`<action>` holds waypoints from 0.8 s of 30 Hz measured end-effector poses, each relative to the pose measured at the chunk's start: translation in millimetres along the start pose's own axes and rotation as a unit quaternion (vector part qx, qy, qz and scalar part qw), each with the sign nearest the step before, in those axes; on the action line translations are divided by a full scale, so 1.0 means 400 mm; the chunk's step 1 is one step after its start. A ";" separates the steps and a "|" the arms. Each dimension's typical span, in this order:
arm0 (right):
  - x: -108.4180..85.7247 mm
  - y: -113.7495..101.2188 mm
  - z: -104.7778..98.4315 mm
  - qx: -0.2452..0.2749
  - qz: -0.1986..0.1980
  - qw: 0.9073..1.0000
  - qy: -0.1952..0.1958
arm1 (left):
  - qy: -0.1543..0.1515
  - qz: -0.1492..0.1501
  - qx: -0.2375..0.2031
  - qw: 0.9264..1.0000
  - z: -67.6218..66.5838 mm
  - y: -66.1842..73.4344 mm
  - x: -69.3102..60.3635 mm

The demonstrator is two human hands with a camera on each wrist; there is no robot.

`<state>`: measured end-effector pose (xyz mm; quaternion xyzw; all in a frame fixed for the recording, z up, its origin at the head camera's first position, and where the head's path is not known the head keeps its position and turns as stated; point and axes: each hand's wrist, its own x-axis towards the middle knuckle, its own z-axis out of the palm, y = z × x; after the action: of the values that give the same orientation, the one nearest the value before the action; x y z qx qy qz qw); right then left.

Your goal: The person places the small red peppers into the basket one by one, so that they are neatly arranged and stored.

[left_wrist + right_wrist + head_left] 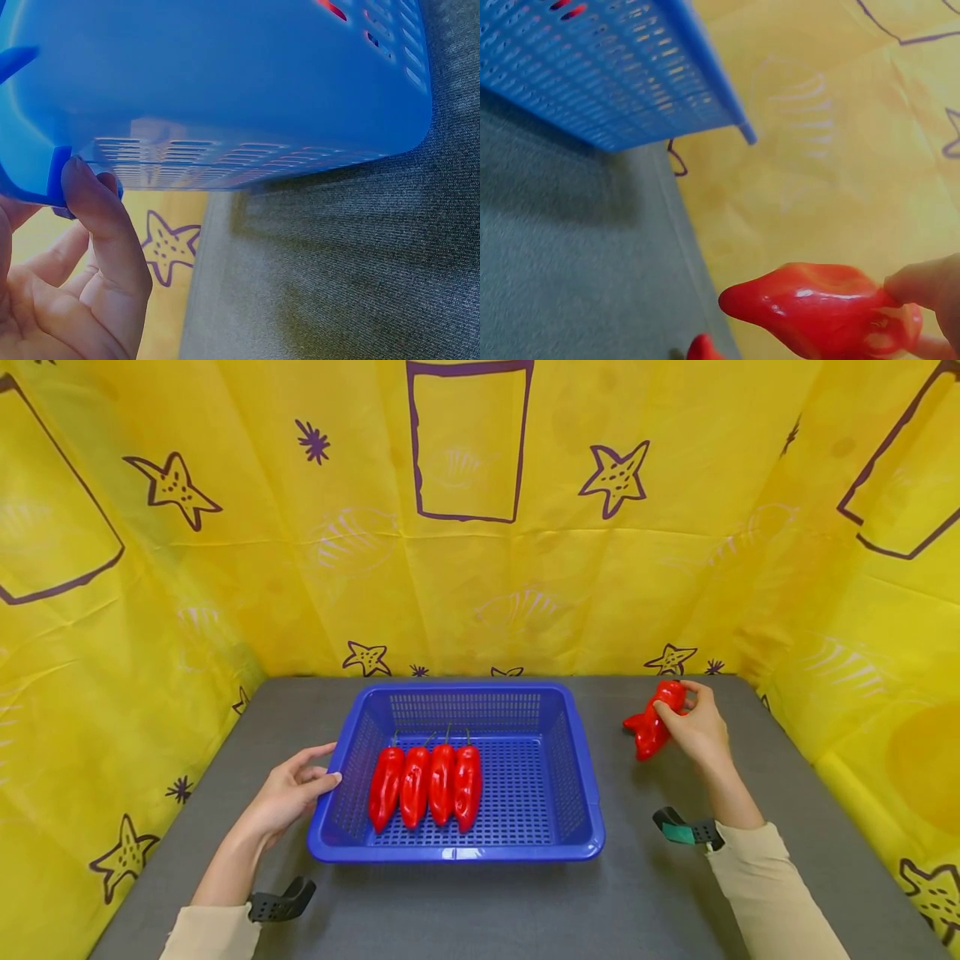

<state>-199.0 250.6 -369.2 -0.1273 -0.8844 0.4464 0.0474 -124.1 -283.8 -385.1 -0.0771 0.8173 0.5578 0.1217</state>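
Note:
On the dark table stands a blue plastic basket (517, 853) with perforated walls. Several glossy red peppers (414, 787) lie side by side in its left half, stems pointing away from me. My left hand (287, 791) pinches the basket's left rim, thumb on top and fingers outside, as the left wrist view also shows. To the right of the basket, my right hand (703, 727) holds a red pepper (817, 307) by its stem end between thumb and fingers, its tip pointing down. Part of another red pepper (634, 722) shows beside the held one, mostly hidden behind it.
Yellow cloth (465, 568) with starfish and shell drawings hangs behind the table and along both sides. The grey table surface (465, 910) extends in front of the basket. A black strap (281, 902) is on each wrist.

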 end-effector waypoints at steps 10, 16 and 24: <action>0.003 -0.053 0.014 -0.007 -0.031 0.999 -0.016 | -0.002 0.007 -0.010 1.000 0.001 0.000 -0.001; 0.000 -0.084 0.023 -0.007 -0.042 0.999 -0.025 | -0.001 0.001 -0.007 1.000 0.001 0.001 -0.003; -0.003 -0.126 0.042 0.004 -0.057 0.998 -0.036 | 0.000 0.000 -0.004 1.000 0.000 0.002 -0.001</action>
<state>-210.4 208.3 -338.7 -0.0602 -0.8895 0.4510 0.0419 -124.2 -283.4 -384.2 -0.0780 0.8149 0.5613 0.1214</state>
